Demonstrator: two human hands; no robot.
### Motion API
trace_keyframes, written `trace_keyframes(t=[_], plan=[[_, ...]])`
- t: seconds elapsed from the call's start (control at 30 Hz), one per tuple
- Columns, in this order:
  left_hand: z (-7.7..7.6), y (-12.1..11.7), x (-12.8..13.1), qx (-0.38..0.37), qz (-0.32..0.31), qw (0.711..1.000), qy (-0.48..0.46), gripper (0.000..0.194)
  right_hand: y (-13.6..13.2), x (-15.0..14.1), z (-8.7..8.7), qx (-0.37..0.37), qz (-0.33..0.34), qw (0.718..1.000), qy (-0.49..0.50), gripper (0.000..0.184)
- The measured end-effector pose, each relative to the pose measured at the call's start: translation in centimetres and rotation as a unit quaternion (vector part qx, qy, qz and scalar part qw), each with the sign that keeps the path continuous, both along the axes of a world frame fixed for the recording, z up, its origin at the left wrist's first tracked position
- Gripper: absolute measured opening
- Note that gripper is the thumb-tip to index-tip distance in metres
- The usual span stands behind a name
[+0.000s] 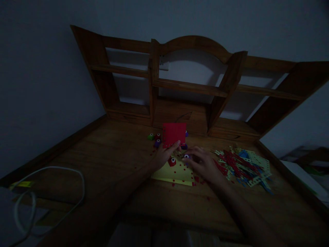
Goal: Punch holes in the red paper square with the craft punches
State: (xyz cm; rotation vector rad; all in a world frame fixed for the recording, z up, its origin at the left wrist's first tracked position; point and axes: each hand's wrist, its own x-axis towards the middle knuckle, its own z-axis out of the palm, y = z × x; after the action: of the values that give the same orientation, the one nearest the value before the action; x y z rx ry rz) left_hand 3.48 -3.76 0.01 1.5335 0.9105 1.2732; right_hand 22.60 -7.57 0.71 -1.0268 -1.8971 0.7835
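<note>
My left hand (164, 155) holds a red perforated square plate (174, 134) upright by its lower edge, thumb against its front. My right hand (203, 163) rests over a yellow plate (174, 173) lying flat on the desk, its fingers curled and pinching a small purple piece (186, 156). A red wheel-like piece (171, 161) sits on the yellow plate between the hands. Small red bits are scattered over the plate and the wood around it.
Green, red and purple wheel pieces (154, 138) lie left of the red plate. A heap of red, yellow and blue strips (243, 165) lies to the right. A wooden shelf hutch (190, 85) stands behind. A white cable (51, 192) loops at the near left.
</note>
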Motion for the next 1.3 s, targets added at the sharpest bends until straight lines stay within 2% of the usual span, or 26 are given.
trace_keyframes(t=[0.1,0.3,0.47,0.57,0.63,0.7,0.77,0.97,1.1,1.17,1.2,1.23,1.3], plan=[[-0.1,0.1,0.0,0.000,0.000,1.000,-0.004,0.038,0.0,0.4,-0.1,0.064,0.067,0.986,-0.136,0.015],[0.0,0.1,0.0,-0.006,0.011,1.000,0.001,0.037,0.1,0.3,-0.2,0.081,0.072,0.980,-0.164,0.018],[0.1,0.1,0.1,-0.004,0.009,1.000,-0.003,0.039,-0.1,0.1,0.0,0.055,0.040,0.992,-0.104,0.015],[0.2,0.1,0.0,0.000,0.009,1.000,0.001,0.040,0.1,0.1,0.0,-0.029,-0.033,0.999,0.022,0.017],[0.3,-0.1,0.0,0.001,0.010,1.000,-0.001,0.040,0.4,0.2,0.0,-0.119,-0.073,0.979,0.151,0.018],[0.4,-0.2,0.0,-0.001,0.009,1.000,-0.002,0.041,0.8,0.4,-0.1,-0.202,-0.078,0.933,0.289,0.016],[0.3,-0.2,-0.1,-0.003,0.006,1.000,0.002,0.040,1.2,0.6,-0.1,-0.247,-0.062,0.889,0.380,0.013],[0.0,0.1,0.0,-0.006,0.004,1.000,0.004,0.041,2.0,1.1,-0.6,-0.351,0.001,0.820,0.452,0.009],[0.0,0.2,0.1,0.001,0.001,1.000,0.005,0.040,1.9,0.9,-0.5,-0.365,0.020,0.801,0.474,0.011],[-0.1,0.2,0.1,-0.001,0.001,1.000,0.003,0.040,1.6,0.6,-0.1,-0.360,0.027,0.807,0.468,0.010],[-0.2,0.2,0.0,-0.003,0.003,1.000,0.003,0.040,1.3,0.5,0.1,-0.346,0.025,0.821,0.454,0.010],[-0.2,0.2,0.0,-0.004,0.004,1.000,0.004,0.040,1.0,0.4,0.3,-0.320,0.016,0.844,0.431,0.010],[-0.2,0.2,0.0,0.001,0.004,1.000,0.006,0.040,0.3,0.1,0.6,-0.225,-0.020,0.909,0.350,0.014]])
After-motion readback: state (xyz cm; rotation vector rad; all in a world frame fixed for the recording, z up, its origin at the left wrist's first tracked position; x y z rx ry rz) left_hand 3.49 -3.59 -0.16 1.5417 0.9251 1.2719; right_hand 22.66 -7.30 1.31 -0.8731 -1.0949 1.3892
